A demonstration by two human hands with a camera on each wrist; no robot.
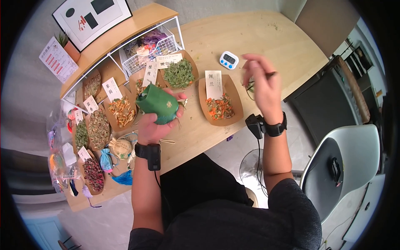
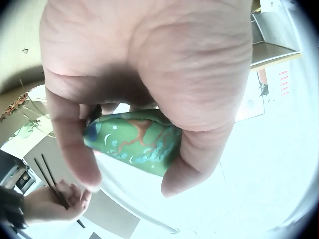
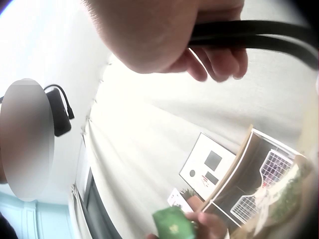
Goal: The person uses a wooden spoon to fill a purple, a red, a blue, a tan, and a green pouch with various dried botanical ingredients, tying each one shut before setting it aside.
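My left hand [image 1: 151, 128] grips a green fabric pouch [image 1: 157, 102] with a small gold mark, held above the table's near edge. In the left wrist view, thumb and fingers curl round its sides, and a painted tree pattern shows. My right hand [image 1: 263, 85] is raised over the table, to the right of a paper tray [image 1: 203, 109] of orange and green dried herbs. It holds a pair of dark chopsticks [image 3: 269, 27], whose length shows best in the left wrist view. The chopstick tips are apart from the pouch.
Several paper trays of dried herbs with labels stand on the left, among them leafy green herbs [image 1: 180, 74] and dark red buds [image 1: 93, 174]. Small drawstring pouches [image 1: 120, 148] lie nearby. A white timer [image 1: 228, 61] stands behind. A shelf [image 1: 121, 43] holds a wire basket. A chair [image 1: 354, 156] is at right.
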